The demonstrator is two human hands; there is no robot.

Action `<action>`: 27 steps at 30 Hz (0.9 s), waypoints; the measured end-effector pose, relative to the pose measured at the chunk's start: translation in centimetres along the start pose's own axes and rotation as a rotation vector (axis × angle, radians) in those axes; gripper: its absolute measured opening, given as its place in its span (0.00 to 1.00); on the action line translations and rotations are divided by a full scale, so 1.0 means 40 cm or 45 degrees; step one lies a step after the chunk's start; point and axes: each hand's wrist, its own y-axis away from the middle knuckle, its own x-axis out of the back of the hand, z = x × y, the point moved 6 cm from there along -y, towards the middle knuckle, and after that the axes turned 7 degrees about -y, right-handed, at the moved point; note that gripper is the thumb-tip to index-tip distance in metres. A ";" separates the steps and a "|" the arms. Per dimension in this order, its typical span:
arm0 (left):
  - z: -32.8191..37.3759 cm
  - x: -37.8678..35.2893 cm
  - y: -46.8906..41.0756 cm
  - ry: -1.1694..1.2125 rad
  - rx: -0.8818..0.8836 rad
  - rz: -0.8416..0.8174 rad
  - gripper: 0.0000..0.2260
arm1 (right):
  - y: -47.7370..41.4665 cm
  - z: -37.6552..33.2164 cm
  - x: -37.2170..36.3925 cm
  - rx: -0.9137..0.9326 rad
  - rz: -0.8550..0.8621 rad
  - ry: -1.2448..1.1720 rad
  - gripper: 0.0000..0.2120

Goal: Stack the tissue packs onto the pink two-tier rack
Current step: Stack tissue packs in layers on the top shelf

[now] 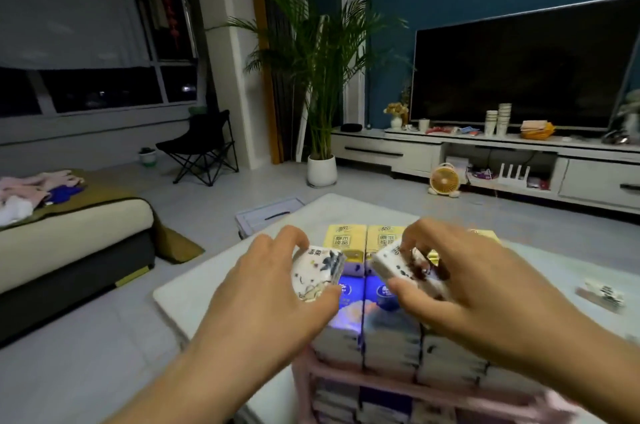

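Observation:
The pink two-tier rack [332, 376] stands on the white table, near its front, with tissue packs stacked on both tiers. Blue packs [356, 302] and yellow packs [344, 239] lie on top of the stack. My left hand [273, 288] holds a small white tissue pack with a cartoon print [317, 273] above the stack's left side. My right hand [460, 281] grips another small white printed pack [398, 267] above the right side. Both packs are tilted and in the air. One more small pack [604, 293] lies on the table at the right.
The white table [187, 295] carries the rack. A sofa with clothes [69, 233] is at the left, a storage box [266, 212] behind the table. A TV stand [485, 150] with cups, a fan [444, 180] and a potted palm [322, 167] stand farther back.

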 end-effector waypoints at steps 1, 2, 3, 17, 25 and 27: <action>0.003 -0.013 0.005 -0.006 0.011 0.013 0.16 | 0.011 -0.017 -0.017 -0.016 0.052 0.091 0.15; 0.008 -0.026 0.006 -0.008 0.020 0.027 0.16 | 0.019 -0.031 -0.037 -0.018 0.098 0.162 0.14; 0.014 -0.040 0.008 -0.012 0.030 0.038 0.16 | 0.022 -0.037 -0.057 -0.034 0.099 0.241 0.13; -0.033 -0.082 0.054 0.444 -0.224 -0.017 0.20 | 0.073 -0.015 -0.093 -0.291 -0.151 -0.068 0.19; -0.030 -0.105 0.052 0.509 -0.236 0.081 0.17 | 0.057 -0.011 -0.105 -0.186 -0.030 -0.106 0.13; -0.033 -0.110 0.052 0.513 -0.228 0.085 0.16 | 0.051 -0.011 -0.107 -0.155 -0.019 -0.135 0.13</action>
